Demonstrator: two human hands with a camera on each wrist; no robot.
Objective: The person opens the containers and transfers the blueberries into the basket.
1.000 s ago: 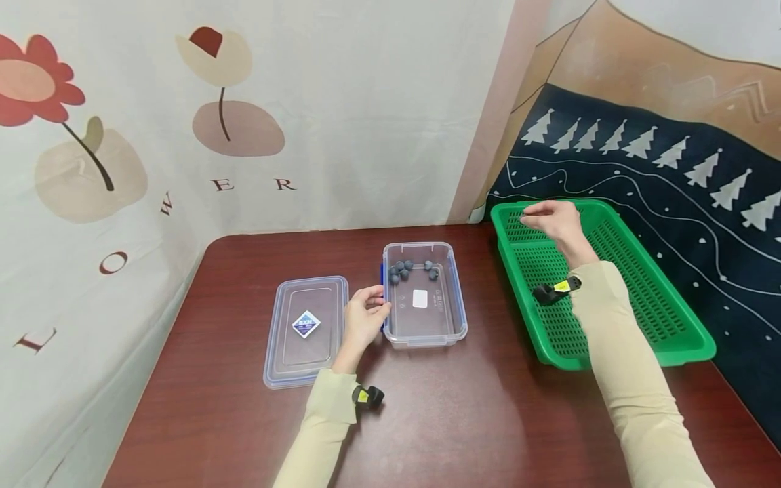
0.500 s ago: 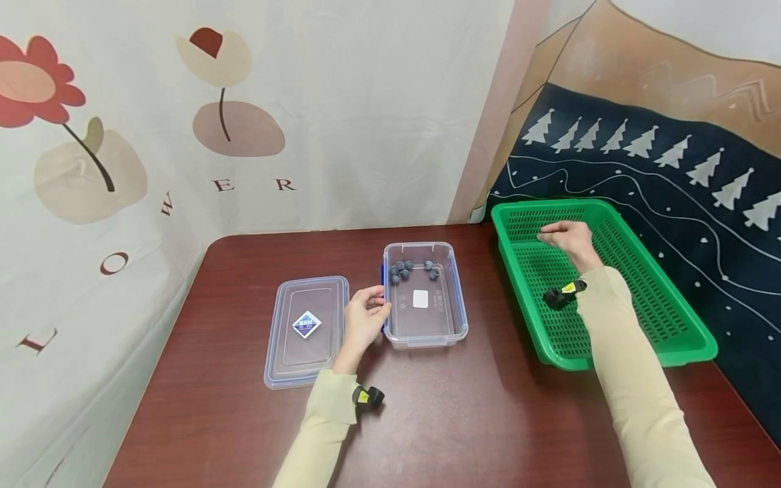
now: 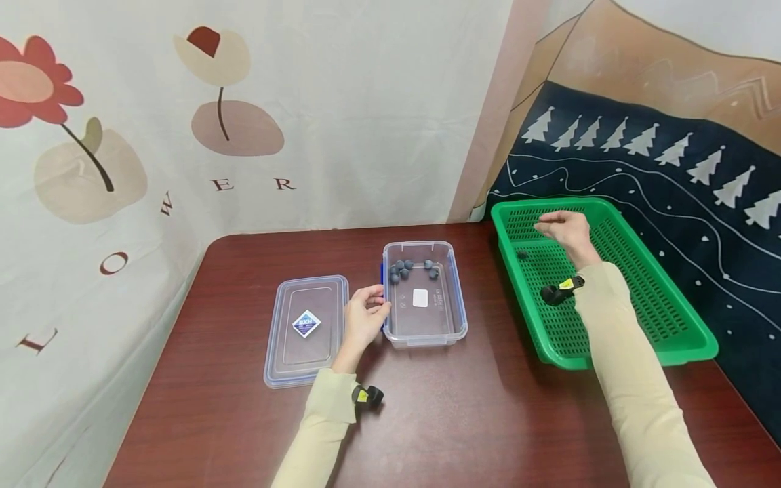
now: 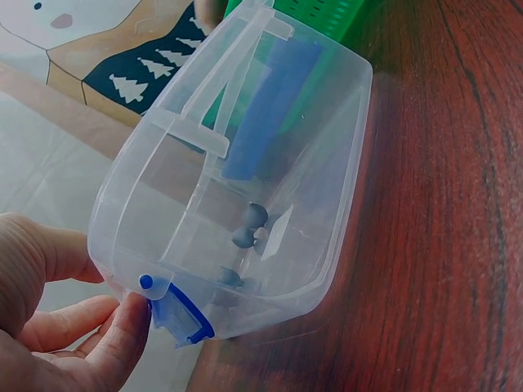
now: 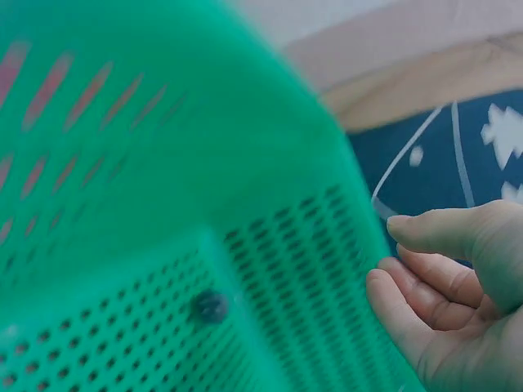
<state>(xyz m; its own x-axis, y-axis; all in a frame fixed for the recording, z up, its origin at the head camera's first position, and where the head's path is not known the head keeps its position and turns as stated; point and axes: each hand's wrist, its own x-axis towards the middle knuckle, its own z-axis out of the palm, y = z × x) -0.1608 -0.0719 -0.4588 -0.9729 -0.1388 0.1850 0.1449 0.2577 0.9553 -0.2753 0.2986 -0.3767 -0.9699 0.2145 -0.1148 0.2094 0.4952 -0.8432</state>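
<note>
My left hand [image 3: 364, 318] holds the left side of a clear plastic food box [image 3: 430, 318], thumb and fingers at its blue latch [image 4: 184, 314]. Several blueberries [image 3: 405, 274] lie inside, toward the far end. Over the left part of a green plastic basket [image 3: 677, 325], my right hand [image 3: 567, 232] hovers with bent, relaxed fingers. The right wrist view shows a gap between thumb and fingers, holding nothing. One blueberry [image 3: 522, 255] rests on the basket's mesh floor near its left wall, below and left of that hand.
The box's clear lid [image 3: 305, 352], with a blue-and-white label, lies flat left of the box, partly overlapped by my left hand. All stand on a dark reddish wooden table [image 3: 451, 420]. Printed curtains [image 3: 366, 122] hang behind and at the right.
My right hand has moved down and slightly right over the basket and let go of a blueberry, which now lies on the basket floor. The left hand stays at the box.
</note>
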